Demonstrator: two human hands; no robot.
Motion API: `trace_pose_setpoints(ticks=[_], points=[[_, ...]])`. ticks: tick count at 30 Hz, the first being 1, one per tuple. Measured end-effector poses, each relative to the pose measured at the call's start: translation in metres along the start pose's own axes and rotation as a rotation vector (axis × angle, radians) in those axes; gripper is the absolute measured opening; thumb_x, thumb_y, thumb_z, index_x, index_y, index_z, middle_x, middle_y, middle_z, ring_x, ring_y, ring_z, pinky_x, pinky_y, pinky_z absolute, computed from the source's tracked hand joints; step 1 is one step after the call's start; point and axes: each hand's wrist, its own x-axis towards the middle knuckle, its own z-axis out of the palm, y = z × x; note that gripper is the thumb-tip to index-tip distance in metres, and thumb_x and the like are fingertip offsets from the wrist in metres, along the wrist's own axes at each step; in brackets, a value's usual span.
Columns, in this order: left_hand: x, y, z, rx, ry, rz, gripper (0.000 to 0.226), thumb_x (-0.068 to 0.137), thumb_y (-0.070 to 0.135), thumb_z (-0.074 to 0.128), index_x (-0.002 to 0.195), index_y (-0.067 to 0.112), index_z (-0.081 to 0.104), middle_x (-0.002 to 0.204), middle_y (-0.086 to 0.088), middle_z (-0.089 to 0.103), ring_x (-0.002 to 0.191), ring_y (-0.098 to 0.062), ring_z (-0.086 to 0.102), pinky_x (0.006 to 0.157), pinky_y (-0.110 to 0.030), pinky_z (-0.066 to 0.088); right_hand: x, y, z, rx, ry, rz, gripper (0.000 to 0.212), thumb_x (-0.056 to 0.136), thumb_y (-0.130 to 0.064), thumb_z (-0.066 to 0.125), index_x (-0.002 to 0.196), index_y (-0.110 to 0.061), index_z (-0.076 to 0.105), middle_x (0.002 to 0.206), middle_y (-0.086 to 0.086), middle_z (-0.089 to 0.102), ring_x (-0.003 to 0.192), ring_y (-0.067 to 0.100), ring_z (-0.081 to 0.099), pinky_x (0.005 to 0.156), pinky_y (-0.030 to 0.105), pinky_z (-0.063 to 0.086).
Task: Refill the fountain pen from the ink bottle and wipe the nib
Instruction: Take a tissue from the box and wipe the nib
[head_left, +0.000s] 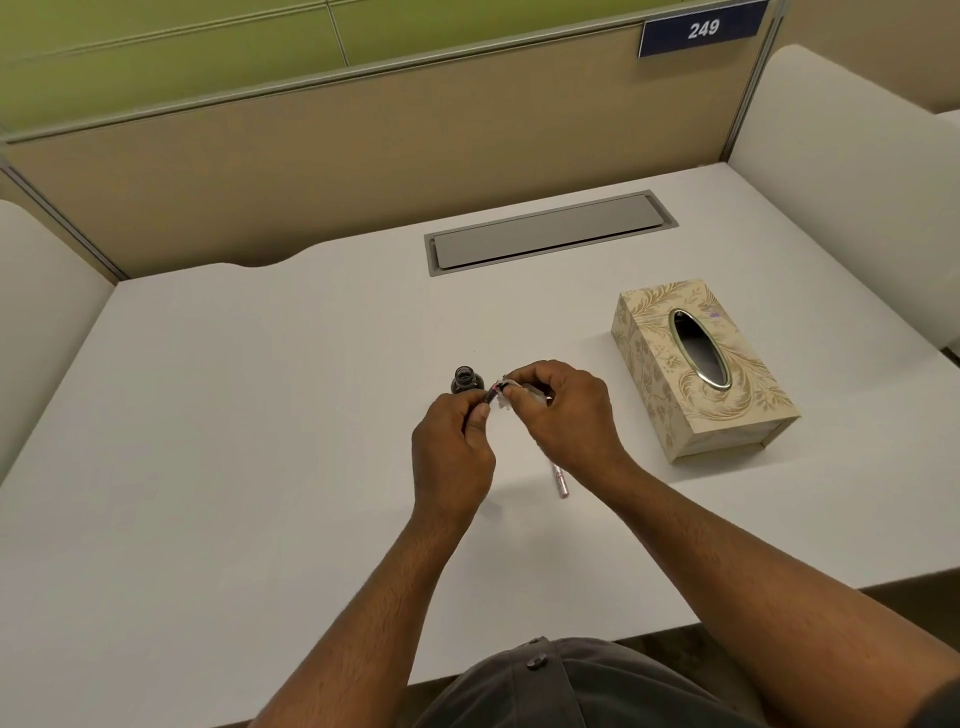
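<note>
A small dark glass ink bottle (466, 380) stands uncapped on the white desk (234, 415), just beyond my hands. My left hand (453, 447) grips the dark front section of the fountain pen (491, 397), its tip pointing up and right. My right hand (561, 415) pinches a crumpled white tissue (506, 397) against the pen's tip; the nib itself is hidden by the tissue. A pinkish pen part (560, 478) lies on the desk under my right wrist, partly covered.
A beige patterned tissue box (696, 374) with an oval opening sits to the right. A grey cable-tray lid (545, 234) is set into the desk farther back. Padded partition walls enclose the desk at the back and sides.
</note>
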Motion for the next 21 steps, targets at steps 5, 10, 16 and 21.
trace_pose_setpoints(ticks=[5, 10, 16, 21], points=[[0.0, 0.002, 0.001, 0.023, 0.004, 0.03, 0.017, 0.093, 0.011, 0.057, 0.105, 0.01, 0.069, 0.096, 0.0, 0.068, 0.084, -0.006, 0.057, 0.073, 0.001, 0.036, 0.01, -0.003, -0.005, 0.099, 0.093, 0.134, 0.003, 0.088, -0.028, 0.07, 0.089, -0.025, 0.071, 0.08, -0.018, 0.068, 0.076, -0.003, 0.065, 0.064, 0.009, 0.046], [-0.001, 0.003, 0.003, 0.011, 0.025, -0.011, 0.018, 0.094, 0.012, 0.057, 0.107, 0.011, 0.069, 0.099, 0.001, 0.069, 0.086, -0.005, 0.057, 0.073, 0.002, 0.036, 0.0, -0.001, 0.002, 0.115, 0.057, 0.121, 0.004, 0.088, -0.026, 0.07, 0.089, -0.022, 0.071, 0.081, -0.017, 0.069, 0.075, -0.005, 0.063, 0.059, 0.002, 0.044], [0.0, 0.003, 0.003, 0.077, 0.033, 0.017, 0.017, 0.093, 0.012, 0.058, 0.106, 0.008, 0.069, 0.094, -0.003, 0.068, 0.081, -0.008, 0.056, 0.07, 0.002, 0.036, 0.01, 0.0, 0.005, 0.083, 0.119, 0.124, 0.006, 0.087, -0.026, 0.07, 0.088, -0.021, 0.072, 0.082, -0.013, 0.068, 0.078, -0.002, 0.063, 0.062, 0.006, 0.043], [-0.001, 0.004, 0.003, 0.05, 0.059, -0.023, 0.018, 0.092, 0.011, 0.06, 0.107, 0.01, 0.069, 0.097, 0.0, 0.066, 0.083, -0.008, 0.058, 0.069, 0.001, 0.036, 0.009, 0.001, 0.004, 0.042, 0.123, 0.101, 0.008, 0.085, -0.026, 0.072, 0.088, -0.019, 0.072, 0.089, -0.009, 0.068, 0.077, -0.003, 0.061, 0.057, 0.002, 0.042]])
